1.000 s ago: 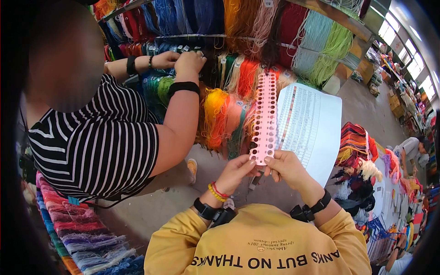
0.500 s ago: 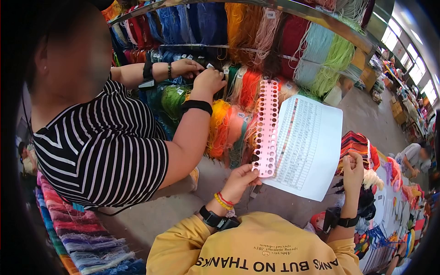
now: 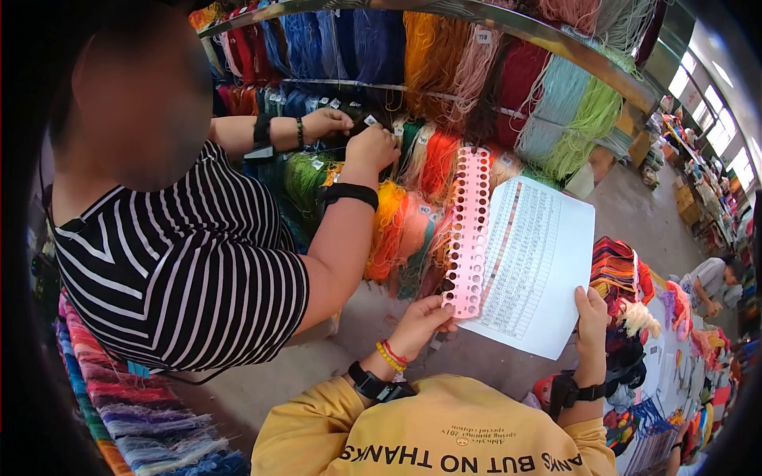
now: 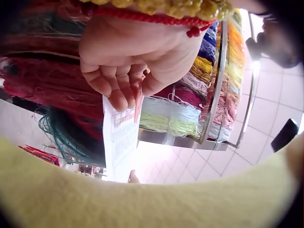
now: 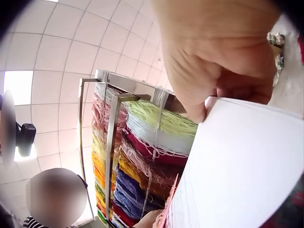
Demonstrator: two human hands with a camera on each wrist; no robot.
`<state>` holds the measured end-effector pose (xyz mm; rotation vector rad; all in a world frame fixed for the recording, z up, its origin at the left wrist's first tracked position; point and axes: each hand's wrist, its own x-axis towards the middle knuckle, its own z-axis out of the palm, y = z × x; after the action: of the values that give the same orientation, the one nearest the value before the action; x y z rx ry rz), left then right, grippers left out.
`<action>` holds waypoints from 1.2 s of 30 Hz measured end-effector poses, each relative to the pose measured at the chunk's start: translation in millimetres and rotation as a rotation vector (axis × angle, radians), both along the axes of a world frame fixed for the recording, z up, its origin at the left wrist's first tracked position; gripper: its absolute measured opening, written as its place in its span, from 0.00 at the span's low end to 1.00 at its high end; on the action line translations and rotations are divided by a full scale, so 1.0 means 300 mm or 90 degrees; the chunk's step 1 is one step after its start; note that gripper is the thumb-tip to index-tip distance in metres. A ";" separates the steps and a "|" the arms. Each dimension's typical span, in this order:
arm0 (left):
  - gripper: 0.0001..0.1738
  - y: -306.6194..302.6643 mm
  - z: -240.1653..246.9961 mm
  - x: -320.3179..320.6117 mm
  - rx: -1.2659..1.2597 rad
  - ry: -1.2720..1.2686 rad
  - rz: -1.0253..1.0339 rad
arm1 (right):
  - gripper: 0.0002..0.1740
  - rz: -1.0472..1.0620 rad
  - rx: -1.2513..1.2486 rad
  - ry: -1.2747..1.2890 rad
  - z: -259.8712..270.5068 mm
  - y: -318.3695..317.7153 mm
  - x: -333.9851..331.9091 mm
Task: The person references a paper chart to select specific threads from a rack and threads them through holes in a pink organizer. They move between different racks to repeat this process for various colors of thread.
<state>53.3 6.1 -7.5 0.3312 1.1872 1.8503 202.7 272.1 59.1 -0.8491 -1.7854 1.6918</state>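
The print on the paper sheet (image 3: 548, 254) is too small to read, and the fingers under the pink punched card (image 3: 467, 230) are mostly hidden from the head view; a sleeve (image 4: 142, 204) fills the bottom of the left wrist view. The left grip (image 3: 423, 323) pinches the card's near end, the card stretching away beside the sheet. The right grip (image 3: 590, 319) pinches the sheet's right edge, past which floor (image 3: 623, 202) lies open

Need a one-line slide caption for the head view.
Left grip on the pink perforated strip, right grip on the printed sheet, hanging colored yarn beyond.
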 end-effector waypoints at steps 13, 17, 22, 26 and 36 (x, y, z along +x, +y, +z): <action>0.12 -0.016 0.033 0.017 0.030 0.034 0.013 | 0.13 -0.055 0.130 0.018 0.060 -0.010 0.051; 0.15 -0.029 0.044 0.044 0.048 0.061 -0.020 | 0.13 -0.057 0.107 0.031 0.054 0.026 0.104; 0.16 -0.018 0.106 0.090 0.033 0.099 -0.049 | 0.13 -0.051 0.113 0.003 0.042 0.073 0.157; 0.16 0.009 0.104 0.112 0.025 0.112 -0.082 | 0.13 -0.046 0.112 0.007 0.033 0.106 0.189; 0.13 0.071 0.091 0.163 -0.017 0.089 -0.021 | 0.11 -0.015 0.101 0.074 0.061 0.149 0.236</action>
<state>102.3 27.4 19.7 0.4687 1.2919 1.8055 273.6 316.8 77.3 -0.6872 -1.7957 1.5298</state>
